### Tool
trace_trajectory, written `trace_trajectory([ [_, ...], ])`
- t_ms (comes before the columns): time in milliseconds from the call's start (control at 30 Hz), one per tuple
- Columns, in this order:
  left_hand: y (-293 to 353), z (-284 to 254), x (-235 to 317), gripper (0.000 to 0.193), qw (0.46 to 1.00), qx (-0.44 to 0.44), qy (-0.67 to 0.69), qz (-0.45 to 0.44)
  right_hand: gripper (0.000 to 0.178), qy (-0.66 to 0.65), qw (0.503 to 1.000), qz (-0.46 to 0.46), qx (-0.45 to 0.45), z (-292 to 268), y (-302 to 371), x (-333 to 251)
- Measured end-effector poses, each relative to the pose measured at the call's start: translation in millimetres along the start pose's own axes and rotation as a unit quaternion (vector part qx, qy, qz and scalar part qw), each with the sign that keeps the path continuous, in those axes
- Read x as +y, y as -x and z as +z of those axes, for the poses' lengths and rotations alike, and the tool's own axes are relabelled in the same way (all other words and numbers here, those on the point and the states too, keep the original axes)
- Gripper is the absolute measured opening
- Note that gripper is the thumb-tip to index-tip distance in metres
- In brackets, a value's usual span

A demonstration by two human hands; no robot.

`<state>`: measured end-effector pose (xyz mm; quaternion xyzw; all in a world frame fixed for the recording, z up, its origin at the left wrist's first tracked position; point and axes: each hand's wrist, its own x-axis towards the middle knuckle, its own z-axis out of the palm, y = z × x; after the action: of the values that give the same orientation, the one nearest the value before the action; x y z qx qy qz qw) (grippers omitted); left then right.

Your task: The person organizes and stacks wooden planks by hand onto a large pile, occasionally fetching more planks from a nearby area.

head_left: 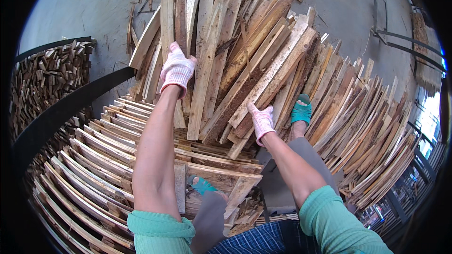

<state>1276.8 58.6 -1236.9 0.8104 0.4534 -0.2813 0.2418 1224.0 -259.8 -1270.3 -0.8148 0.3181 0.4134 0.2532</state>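
Both my hands wear pale pink knit gloves. My left hand (pixel 178 67) is closed over a narrow dark brown wooden slat (pixel 181 11) at the left of a loose heap; its fingertips are partly hidden. Lower and to the right, my right hand (pixel 261 120) grips the near end of a thick, rough-edged wooden plank (pixel 278 73), with its fingers on the top and side. Between my hands, several bark-edged boards (pixel 209 66) lie fanned out, their near ends toward me.
Stacked slats in spaced rows (pixel 101 155) fill the lower left. A long leaning row of boards (pixel 362 122) curves off to the right. A dark metal bar (pixel 70 99) crosses at left, near a pile of cut wood (pixel 52 73). My feet in green sandals (pixel 301 109) stand among the wood.
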Motion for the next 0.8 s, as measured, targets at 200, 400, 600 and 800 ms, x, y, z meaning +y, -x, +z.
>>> trace_trajectory([
  [200, 74.9, 35.9, -66.7, 0.074, 0.977, 0.018, 0.196, 0.079, 0.119, -0.058, 0.996, -0.065, 0.034, 15.8, -18.3, 19.3],
  [400, 165.9, 141.1, -84.3, 0.081, 0.965, 0.075, 0.166, 0.187, 0.101, -0.270, 0.958, -0.062, -0.068, 13.3, -21.8, 30.5],
  [600, 198.5, 207.4, -101.5, 0.087, 0.992, -0.033, 0.111, 0.044, 0.102, -0.079, 0.991, -0.105, -0.020, 19.2, -15.5, 38.5],
  [800, 181.8, 203.2, -100.8, 0.131, 0.991, -0.074, 0.100, -0.055, 0.105, -0.231, 0.965, -0.032, -0.123, -1.5, -2.8, 35.8],
])
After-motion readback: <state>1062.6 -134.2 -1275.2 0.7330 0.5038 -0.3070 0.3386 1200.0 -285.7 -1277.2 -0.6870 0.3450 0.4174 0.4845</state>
